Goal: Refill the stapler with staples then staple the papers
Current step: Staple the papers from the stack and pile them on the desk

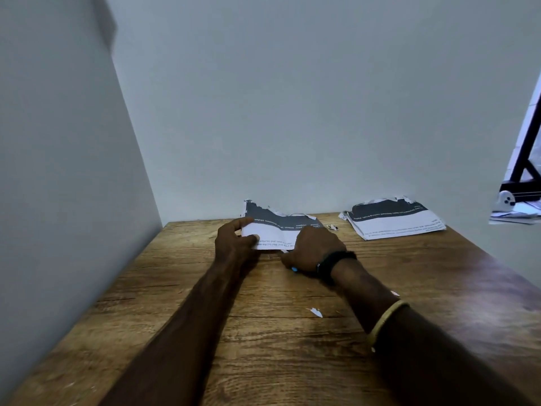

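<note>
A torn stack of papers (275,230), white with a dark band and printed text, lies near the far edge of the wooden table (205,332). My left hand (234,240) pinches its left edge between thumb and fingers. My right hand (314,247) is curled down over the stack's near right corner. Only a small blue part of the stapler (294,269) peeks out below that hand; the rest is hidden in the palm. A black band sits on my right wrist and a gold bangle further up the forearm.
A second torn stack of papers (395,219) lies at the far right of the table. Small paper scraps (316,312) and a tiny bit (332,227) dot the wood. Walls close in on the left and behind. A black frame (524,159) stands beyond the right edge.
</note>
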